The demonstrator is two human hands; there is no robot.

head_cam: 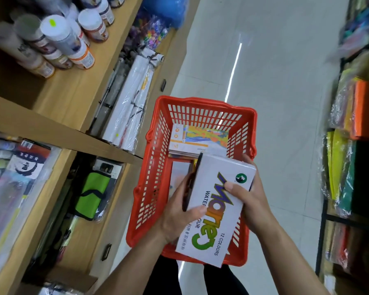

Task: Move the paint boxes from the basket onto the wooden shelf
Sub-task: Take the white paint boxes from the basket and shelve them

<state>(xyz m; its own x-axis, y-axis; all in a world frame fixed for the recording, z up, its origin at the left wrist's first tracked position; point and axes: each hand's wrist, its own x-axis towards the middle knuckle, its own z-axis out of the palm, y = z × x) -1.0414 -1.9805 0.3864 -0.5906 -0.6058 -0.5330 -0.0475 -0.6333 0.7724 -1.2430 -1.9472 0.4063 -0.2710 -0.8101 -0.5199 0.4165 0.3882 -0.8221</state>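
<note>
— What have my hands got?
— My left hand [177,211] and right hand [249,194] both clamp a white cardboard paint box [216,207], thumbs on top, above the red slotted plastic basket [158,145].
— Orientation?
— Long axis runs away from me, face up. More flat boxes [198,139] lie inside; wooden shelf [58,128] on the left.

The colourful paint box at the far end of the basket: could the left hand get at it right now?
Probably not yet. The left hand and right hand both grip the white watercolour box above the red basket. The colourful paint box itself lies uncovered.
</note>
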